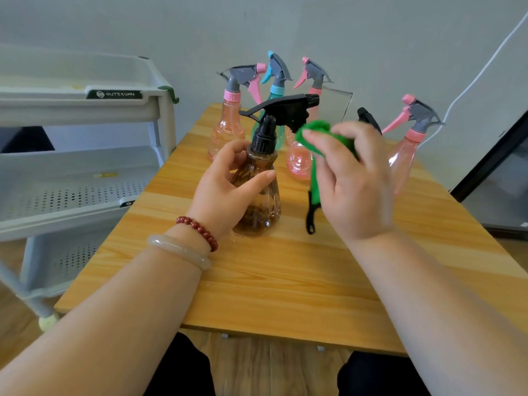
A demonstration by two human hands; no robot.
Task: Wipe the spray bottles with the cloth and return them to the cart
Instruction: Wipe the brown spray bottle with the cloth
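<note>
far left: the white cart [85,170], perforated tiers, stands just beside the table [285,281] edge. no bottle shows on the tiers you can see.

your left wrist carries a pale bangle [180,251] and a red bead bracelet [200,231]. your left hand [225,192] grips the brown bottle [258,201]: fingers curled round the shoulder below the neck, thumb laid across the front of the body. the bottle is upright, base on the wood near mid-table, and its black spray head [285,110] has the nozzle pointing right.

back row behind it: a pink bottle [228,121] on the left, a teal bottle [275,81] close beside it and mostly hidden by the black head, then a second pink bottle [298,161] behind the cloth.

the green cloth [314,130] is bunched at the trigger under the black head; can't tell whether it touches. a green strip hangs down from it, ending in a black loop [311,215] by the table surface.

your right hand [351,178] pinches that bunch, fingers curled over the top, back of the hand toward you.

behind its knuckles another black spray head [368,118] pokes out, body hidden. furthest right a third pink bottle [408,150] stands, well apart from the brown one.
</note>
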